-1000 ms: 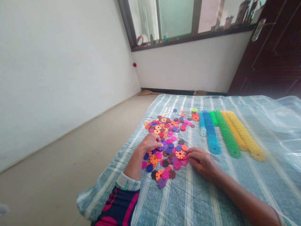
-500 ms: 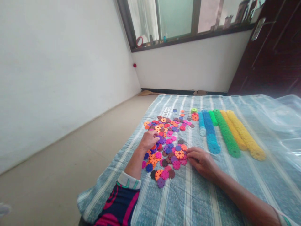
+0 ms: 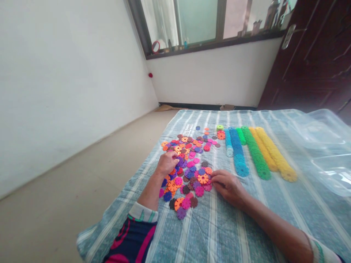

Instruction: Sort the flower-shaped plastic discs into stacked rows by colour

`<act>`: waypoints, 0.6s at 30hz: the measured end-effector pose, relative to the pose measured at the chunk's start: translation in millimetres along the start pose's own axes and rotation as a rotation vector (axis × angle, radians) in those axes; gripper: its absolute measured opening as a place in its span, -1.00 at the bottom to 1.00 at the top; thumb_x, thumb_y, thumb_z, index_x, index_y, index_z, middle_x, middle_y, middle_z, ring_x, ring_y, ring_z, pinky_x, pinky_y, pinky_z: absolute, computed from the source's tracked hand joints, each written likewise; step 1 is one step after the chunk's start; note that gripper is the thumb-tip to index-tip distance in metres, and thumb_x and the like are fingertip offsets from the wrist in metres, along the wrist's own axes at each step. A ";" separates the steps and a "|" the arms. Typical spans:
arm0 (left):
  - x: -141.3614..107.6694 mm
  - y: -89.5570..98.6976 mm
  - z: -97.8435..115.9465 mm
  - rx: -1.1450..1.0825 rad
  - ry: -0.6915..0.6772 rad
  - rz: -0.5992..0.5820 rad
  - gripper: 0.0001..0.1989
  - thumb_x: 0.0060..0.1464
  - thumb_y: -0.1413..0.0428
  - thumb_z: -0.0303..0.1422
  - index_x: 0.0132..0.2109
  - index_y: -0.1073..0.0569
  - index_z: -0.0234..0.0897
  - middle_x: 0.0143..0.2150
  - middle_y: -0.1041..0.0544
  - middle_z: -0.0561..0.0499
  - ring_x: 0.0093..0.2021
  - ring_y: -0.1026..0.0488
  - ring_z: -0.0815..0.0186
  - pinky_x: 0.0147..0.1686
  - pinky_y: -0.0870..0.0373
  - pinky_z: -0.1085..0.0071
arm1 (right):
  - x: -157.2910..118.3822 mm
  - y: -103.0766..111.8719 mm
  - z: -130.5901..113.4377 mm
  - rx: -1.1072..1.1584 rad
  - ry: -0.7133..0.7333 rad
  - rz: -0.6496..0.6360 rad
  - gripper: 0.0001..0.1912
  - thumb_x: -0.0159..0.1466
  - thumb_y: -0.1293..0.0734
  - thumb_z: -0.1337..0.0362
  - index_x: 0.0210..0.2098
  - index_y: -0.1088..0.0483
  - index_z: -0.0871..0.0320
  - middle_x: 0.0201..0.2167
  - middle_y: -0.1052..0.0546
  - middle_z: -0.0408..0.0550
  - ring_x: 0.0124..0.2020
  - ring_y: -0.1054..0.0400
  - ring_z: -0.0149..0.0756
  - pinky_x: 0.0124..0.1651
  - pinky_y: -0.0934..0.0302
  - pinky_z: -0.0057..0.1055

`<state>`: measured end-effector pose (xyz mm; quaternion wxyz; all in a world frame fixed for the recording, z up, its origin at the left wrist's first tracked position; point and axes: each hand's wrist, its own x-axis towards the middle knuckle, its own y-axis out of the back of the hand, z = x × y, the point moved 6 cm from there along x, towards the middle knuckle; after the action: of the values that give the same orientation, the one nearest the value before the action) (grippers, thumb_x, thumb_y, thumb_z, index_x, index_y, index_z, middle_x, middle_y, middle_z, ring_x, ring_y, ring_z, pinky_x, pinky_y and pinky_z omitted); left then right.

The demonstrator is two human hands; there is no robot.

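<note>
A loose pile of flat notched discs point(image 3: 203, 178) in orange, pink, purple, red, blue and brown is spread over the striped cloth point(image 3: 203, 237). My left hand point(image 3: 166, 163) is at the pile's left side, its fingers closed beside a purple disc; whatever they grip is too small to tell. At the right edge of the pile rests my right hand point(image 3: 227, 185), fingers together and touching the discs there; anything between them is hidden. Right of the pile lie overlapping rows of discs: blue point(image 3: 238, 149), green point(image 3: 255, 153) and yellow point(image 3: 275, 153). A red-orange disc point(image 3: 221, 135) lies by a lime one point(image 3: 219, 127).
Clear plastic containers point(image 3: 323, 128) stand at the right of the cloth. Behind are a window sill point(image 3: 203, 46) with small items and a dark red door point(image 3: 309, 62). A white wall point(image 3: 68, 73) rises on the left.
The view has turned slightly right, so the scene sits further left. Both hands have stayed at nearly the same places on the pile.
</note>
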<state>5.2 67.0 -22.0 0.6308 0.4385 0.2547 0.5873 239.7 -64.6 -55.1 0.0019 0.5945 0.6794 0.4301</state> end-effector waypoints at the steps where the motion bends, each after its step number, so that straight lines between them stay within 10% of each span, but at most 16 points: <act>1: 0.0 -0.3 -0.1 0.007 0.000 0.007 -0.92 -0.07 -0.15 -0.47 -0.37 -0.54 -0.29 -0.43 -0.51 0.07 -0.41 -0.42 0.37 -0.34 -0.29 0.48 | -0.2 -0.1 0.2 0.000 0.000 0.000 -0.81 0.28 -0.25 0.40 -0.34 -0.51 0.12 -0.19 -0.56 0.00 -0.16 -0.44 -0.25 -0.09 -0.32 -0.31; 13: 32.2 12.3 11.6 0.074 0.007 0.114 -0.82 0.01 -0.05 -0.43 -0.38 -0.57 -0.28 -0.36 -0.59 0.00 -0.30 -0.49 0.32 -0.25 -0.34 0.48 | 0.4 -2.7 -0.4 0.023 0.006 -0.006 -0.81 0.28 -0.24 0.41 -0.33 -0.49 0.12 -0.21 -0.56 -0.01 -0.17 -0.43 -0.25 -0.10 -0.30 -0.32; 18: 73.9 15.8 5.5 0.292 0.205 -0.064 -0.87 -0.08 -0.10 -0.42 -0.43 -0.57 -0.27 -0.46 -0.56 0.00 -0.34 -0.49 0.28 -0.38 -0.28 0.47 | 1.1 -3.1 -0.3 0.030 -0.003 -0.017 -0.81 0.28 -0.24 0.41 -0.34 -0.49 0.11 -0.22 -0.56 -0.03 -0.18 -0.43 -0.25 -0.11 -0.28 -0.33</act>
<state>15.0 135.7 8.5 0.5495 0.4552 0.4140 0.5652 236.7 -63.6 -56.2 -0.0025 0.5894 0.6907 0.4189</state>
